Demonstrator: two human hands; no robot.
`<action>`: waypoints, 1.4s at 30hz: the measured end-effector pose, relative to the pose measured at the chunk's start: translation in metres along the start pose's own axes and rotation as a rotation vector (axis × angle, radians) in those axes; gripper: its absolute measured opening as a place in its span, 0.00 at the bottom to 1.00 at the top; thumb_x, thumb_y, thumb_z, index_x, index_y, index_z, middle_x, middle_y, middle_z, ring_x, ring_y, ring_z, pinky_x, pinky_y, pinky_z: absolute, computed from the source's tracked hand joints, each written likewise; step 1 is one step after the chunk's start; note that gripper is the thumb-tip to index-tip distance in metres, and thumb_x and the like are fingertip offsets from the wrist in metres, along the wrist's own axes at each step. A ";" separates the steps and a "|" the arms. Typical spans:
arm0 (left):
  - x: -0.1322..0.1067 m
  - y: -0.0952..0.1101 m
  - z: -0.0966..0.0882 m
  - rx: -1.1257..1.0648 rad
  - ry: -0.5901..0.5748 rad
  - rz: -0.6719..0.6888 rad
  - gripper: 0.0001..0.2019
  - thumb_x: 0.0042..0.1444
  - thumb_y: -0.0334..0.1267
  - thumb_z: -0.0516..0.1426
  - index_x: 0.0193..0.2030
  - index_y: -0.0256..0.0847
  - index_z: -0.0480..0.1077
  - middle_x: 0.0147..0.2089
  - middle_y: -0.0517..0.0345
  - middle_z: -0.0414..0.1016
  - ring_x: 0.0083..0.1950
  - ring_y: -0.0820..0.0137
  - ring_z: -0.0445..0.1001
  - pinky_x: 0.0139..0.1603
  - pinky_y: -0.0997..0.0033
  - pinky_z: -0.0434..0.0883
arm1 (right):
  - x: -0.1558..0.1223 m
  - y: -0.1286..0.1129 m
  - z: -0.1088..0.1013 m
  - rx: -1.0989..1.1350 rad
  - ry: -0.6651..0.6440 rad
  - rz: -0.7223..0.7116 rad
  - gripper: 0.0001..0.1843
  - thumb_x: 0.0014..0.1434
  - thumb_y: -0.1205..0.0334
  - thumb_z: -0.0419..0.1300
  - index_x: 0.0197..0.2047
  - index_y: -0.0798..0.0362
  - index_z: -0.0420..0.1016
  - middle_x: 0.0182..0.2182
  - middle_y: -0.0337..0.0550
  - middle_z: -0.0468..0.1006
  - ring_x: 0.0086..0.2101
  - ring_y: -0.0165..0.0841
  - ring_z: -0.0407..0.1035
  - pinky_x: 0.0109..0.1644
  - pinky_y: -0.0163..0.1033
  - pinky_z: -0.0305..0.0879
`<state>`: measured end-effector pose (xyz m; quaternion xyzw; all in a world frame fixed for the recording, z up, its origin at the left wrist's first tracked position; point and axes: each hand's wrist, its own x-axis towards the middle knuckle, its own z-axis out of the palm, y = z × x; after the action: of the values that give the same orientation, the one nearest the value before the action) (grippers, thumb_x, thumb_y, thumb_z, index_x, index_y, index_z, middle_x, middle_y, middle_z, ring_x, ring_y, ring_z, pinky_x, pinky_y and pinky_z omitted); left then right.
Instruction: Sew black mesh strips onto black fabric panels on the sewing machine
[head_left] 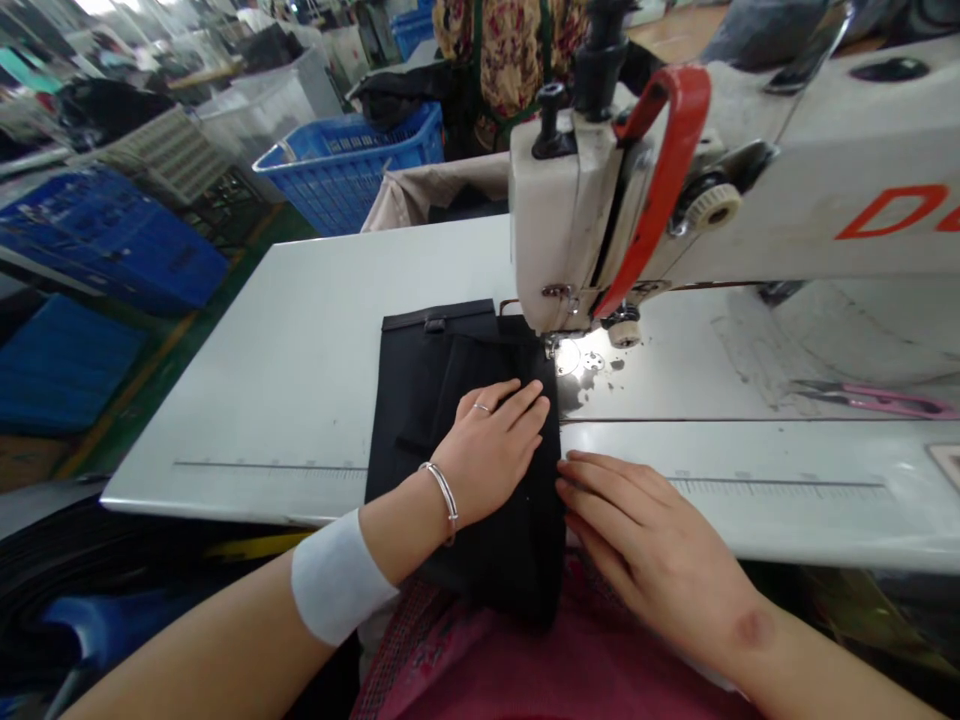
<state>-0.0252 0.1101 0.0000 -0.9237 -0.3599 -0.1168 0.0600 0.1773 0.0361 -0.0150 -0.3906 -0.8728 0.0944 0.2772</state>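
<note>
A folded piece of black fabric (409, 385) lies on the sewing table, its near end hanging over the front edge. Its right edge runs up to the needle area of the sewing machine (547, 225), beside the shiny needle plate (568, 357). My left hand (495, 450) rests flat on the fabric with fingers stretched towards the needle. At the fabric's right edge, my right hand (645, 535) lies palm down, its extended fingertips touching or very near that edge; its thumb is hidden. A small dark tab (435, 325) sits near the fabric's far edge.
Pink-handled thread snips (877, 395) lie at the right on the white table (300, 330), which has a printed ruler along its front. Behind stand a cloth-lined bin (405, 195) and a blue basket (337, 175). More blue crates (112, 240) are at the left.
</note>
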 end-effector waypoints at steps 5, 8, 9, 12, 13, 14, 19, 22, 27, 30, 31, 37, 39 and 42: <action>0.009 -0.009 0.005 0.008 0.050 0.034 0.14 0.65 0.32 0.51 0.56 0.32 0.67 0.61 0.51 0.68 0.63 0.63 0.61 0.65 0.60 0.59 | 0.006 0.007 0.001 -0.011 -0.018 -0.001 0.16 0.62 0.70 0.56 0.53 0.59 0.72 0.53 0.52 0.73 0.55 0.41 0.64 0.57 0.51 0.67; 0.014 -0.016 0.008 -0.018 0.061 0.014 0.15 0.65 0.33 0.52 0.57 0.34 0.66 0.61 0.51 0.68 0.62 0.62 0.62 0.64 0.59 0.60 | 0.010 0.011 0.001 -0.027 -0.026 0.004 0.16 0.62 0.69 0.56 0.53 0.59 0.72 0.54 0.52 0.72 0.54 0.41 0.64 0.57 0.51 0.67; 0.015 -0.018 0.009 -0.031 0.060 0.003 0.15 0.65 0.33 0.52 0.57 0.34 0.66 0.61 0.51 0.68 0.62 0.62 0.62 0.63 0.59 0.61 | 0.011 0.012 0.001 -0.035 -0.028 0.007 0.16 0.63 0.69 0.56 0.54 0.59 0.72 0.54 0.52 0.72 0.54 0.42 0.64 0.56 0.51 0.67; 0.020 -0.024 0.012 -0.072 0.054 -0.015 0.16 0.65 0.34 0.51 0.58 0.35 0.65 0.61 0.51 0.68 0.62 0.61 0.62 0.63 0.57 0.62 | 0.015 0.016 0.001 -0.058 -0.035 0.016 0.16 0.63 0.68 0.56 0.54 0.59 0.72 0.54 0.52 0.72 0.54 0.42 0.65 0.57 0.51 0.67; 0.022 -0.026 0.012 -0.083 0.050 -0.022 0.16 0.65 0.34 0.51 0.58 0.35 0.65 0.61 0.51 0.68 0.62 0.61 0.62 0.62 0.57 0.62 | 0.017 0.017 0.001 -0.064 -0.038 0.019 0.16 0.63 0.67 0.56 0.54 0.59 0.72 0.55 0.52 0.72 0.54 0.42 0.65 0.57 0.51 0.67; 0.024 -0.028 0.013 -0.092 0.041 -0.031 0.16 0.65 0.34 0.51 0.58 0.35 0.65 0.61 0.51 0.67 0.62 0.61 0.62 0.62 0.56 0.62 | 0.018 0.018 0.001 -0.069 -0.041 0.021 0.16 0.63 0.67 0.56 0.54 0.59 0.72 0.55 0.52 0.72 0.54 0.41 0.64 0.57 0.51 0.66; 0.035 -0.039 0.018 -0.105 -0.001 -0.062 0.14 0.65 0.35 0.51 0.56 0.37 0.66 0.63 0.52 0.66 0.63 0.58 0.61 0.63 0.53 0.61 | 0.026 0.026 0.000 -0.075 -0.065 0.030 0.17 0.64 0.66 0.55 0.55 0.59 0.71 0.55 0.51 0.72 0.56 0.41 0.63 0.60 0.50 0.64; 0.041 -0.044 0.020 -0.098 0.001 -0.039 0.14 0.65 0.35 0.51 0.55 0.36 0.67 0.62 0.51 0.67 0.62 0.59 0.62 0.63 0.55 0.61 | 0.029 0.030 0.002 -0.087 -0.072 0.036 0.18 0.65 0.65 0.54 0.56 0.59 0.70 0.56 0.50 0.71 0.57 0.41 0.62 0.60 0.49 0.63; 0.049 -0.053 0.018 -0.193 -0.035 -0.096 0.14 0.64 0.35 0.52 0.55 0.38 0.68 0.60 0.51 0.69 0.61 0.59 0.64 0.62 0.54 0.62 | 0.030 0.036 0.007 -0.125 -0.061 0.060 0.20 0.65 0.64 0.53 0.58 0.59 0.68 0.60 0.50 0.67 0.57 0.42 0.61 0.59 0.50 0.63; 0.058 -0.080 0.011 -0.402 -0.050 -0.070 0.12 0.62 0.33 0.53 0.51 0.39 0.71 0.55 0.55 0.73 0.56 0.65 0.69 0.60 0.62 0.65 | 0.029 0.036 0.010 -0.142 -0.067 0.054 0.22 0.65 0.64 0.52 0.61 0.59 0.66 0.61 0.50 0.66 0.58 0.43 0.60 0.60 0.51 0.62; 0.063 -0.094 0.010 -0.442 -0.018 -0.073 0.12 0.62 0.31 0.52 0.50 0.39 0.71 0.53 0.56 0.74 0.55 0.66 0.70 0.59 0.65 0.65 | 0.029 0.036 0.011 -0.147 -0.070 0.048 0.22 0.65 0.64 0.52 0.61 0.58 0.66 0.61 0.49 0.66 0.58 0.43 0.60 0.60 0.51 0.62; 0.086 -0.197 0.023 -0.091 0.055 -0.537 0.17 0.65 0.33 0.46 0.58 0.34 0.64 0.58 0.47 0.68 0.60 0.63 0.64 0.63 0.61 0.59 | 0.029 0.036 0.012 -0.160 -0.082 0.043 0.22 0.65 0.65 0.51 0.61 0.56 0.67 0.61 0.47 0.66 0.58 0.43 0.59 0.60 0.51 0.61; 0.082 -0.216 0.030 -0.037 0.028 -0.618 0.17 0.65 0.40 0.48 0.55 0.33 0.67 0.55 0.44 0.69 0.58 0.59 0.64 0.61 0.56 0.60 | 0.029 0.037 0.012 -0.156 -0.079 0.040 0.22 0.65 0.66 0.51 0.61 0.56 0.67 0.60 0.48 0.67 0.58 0.43 0.59 0.60 0.51 0.61; 0.059 -0.226 0.027 0.021 0.014 -0.659 0.20 0.63 0.50 0.50 0.46 0.34 0.70 0.46 0.44 0.71 0.52 0.56 0.67 0.56 0.57 0.63 | 0.028 0.039 0.012 -0.149 -0.078 0.037 0.23 0.62 0.68 0.52 0.60 0.57 0.68 0.60 0.51 0.66 0.58 0.44 0.60 0.59 0.52 0.61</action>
<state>-0.1318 0.3198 -0.0047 -0.7561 -0.6402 -0.1326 0.0313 0.1799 0.0834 -0.0289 -0.4223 -0.8801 0.0496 0.2112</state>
